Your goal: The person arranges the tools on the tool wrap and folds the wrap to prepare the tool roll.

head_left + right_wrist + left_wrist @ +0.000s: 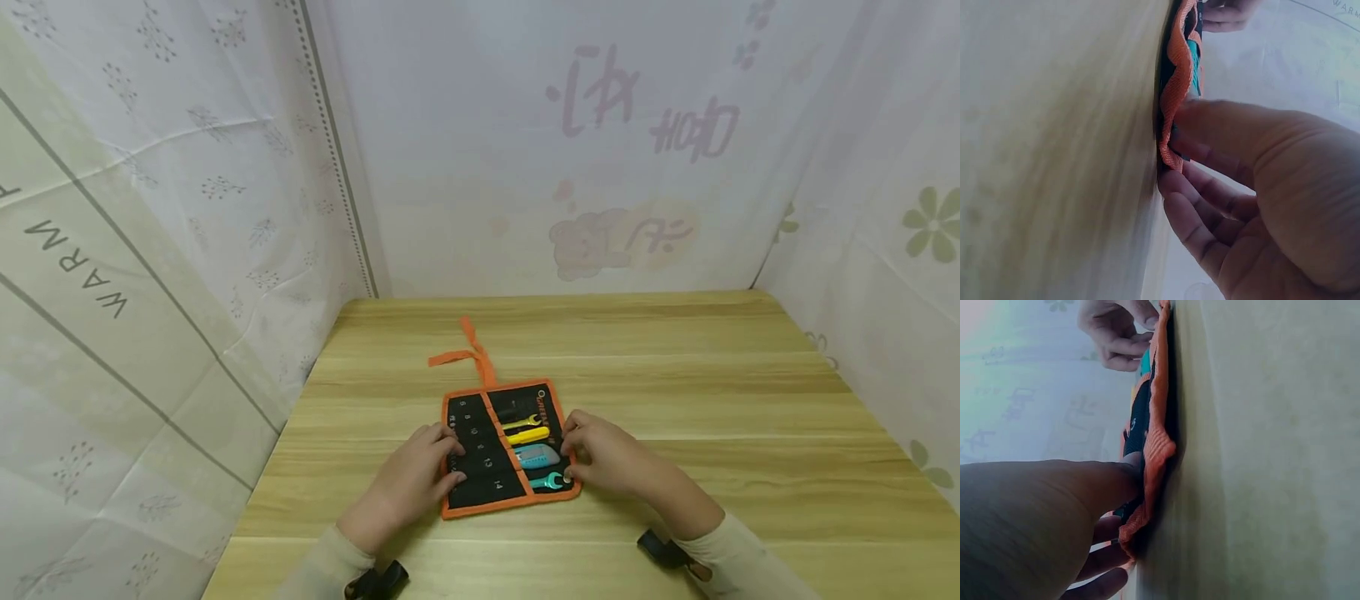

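A black tool roll (472, 467) with orange edging lies unrolled on the table, size numbers printed on its left pockets. In its right part sit a yellow open-end wrench (522, 422), a yellow-handled tool (528, 435), a light-blue utility knife (537, 456) and a teal open-end wrench (547, 481). My left hand (416, 475) holds the roll's left edge, thumb on top, as the left wrist view shows. At the opposite edge my right hand (607, 454) pinches the border, thumb above and fingers curled at the rim. Some fingertips are hidden behind the fabric.
An orange tie strap (480, 358) spreads from the roll's far edge across the wood-grain table (675, 358). Patterned curtains (480, 167) enclose the table at the back and both sides. Black wrist devices (663, 550) are strapped near the cuffs.
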A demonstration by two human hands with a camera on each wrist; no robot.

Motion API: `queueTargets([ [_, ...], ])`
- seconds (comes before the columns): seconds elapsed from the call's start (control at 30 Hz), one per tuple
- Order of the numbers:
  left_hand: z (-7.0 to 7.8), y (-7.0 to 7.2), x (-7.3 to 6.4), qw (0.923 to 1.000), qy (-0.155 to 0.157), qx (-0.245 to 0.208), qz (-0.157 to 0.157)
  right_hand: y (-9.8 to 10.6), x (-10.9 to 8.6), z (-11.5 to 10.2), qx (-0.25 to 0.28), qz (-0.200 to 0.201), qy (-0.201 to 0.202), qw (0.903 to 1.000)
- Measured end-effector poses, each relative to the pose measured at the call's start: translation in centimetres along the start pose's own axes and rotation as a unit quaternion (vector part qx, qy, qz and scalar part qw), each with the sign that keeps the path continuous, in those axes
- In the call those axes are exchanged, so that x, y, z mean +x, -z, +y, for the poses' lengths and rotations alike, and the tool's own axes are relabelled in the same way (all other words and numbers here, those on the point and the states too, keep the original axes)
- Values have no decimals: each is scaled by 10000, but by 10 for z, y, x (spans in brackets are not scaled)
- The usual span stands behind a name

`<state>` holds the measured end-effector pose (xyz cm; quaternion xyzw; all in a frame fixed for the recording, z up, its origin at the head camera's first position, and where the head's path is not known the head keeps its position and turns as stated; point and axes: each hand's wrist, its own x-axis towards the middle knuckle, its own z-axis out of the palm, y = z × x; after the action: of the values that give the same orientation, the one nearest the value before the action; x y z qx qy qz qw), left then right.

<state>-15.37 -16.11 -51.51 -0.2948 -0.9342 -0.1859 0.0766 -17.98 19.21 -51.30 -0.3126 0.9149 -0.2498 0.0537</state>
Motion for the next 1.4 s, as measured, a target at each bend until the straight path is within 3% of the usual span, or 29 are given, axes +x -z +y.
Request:
queueTargets([
  [0.53,-8,-9,42,9993,-207,291,-92,12,7,24,-6,80,-191,9998],
  [0.97,-19,-17,83,9989,124,42,-455,25,24,53,381,112,-501,9980],
  [1.4,-32,-24,100,9984,248,-199,-461,28,37,64,369,115,-626,9973],
])
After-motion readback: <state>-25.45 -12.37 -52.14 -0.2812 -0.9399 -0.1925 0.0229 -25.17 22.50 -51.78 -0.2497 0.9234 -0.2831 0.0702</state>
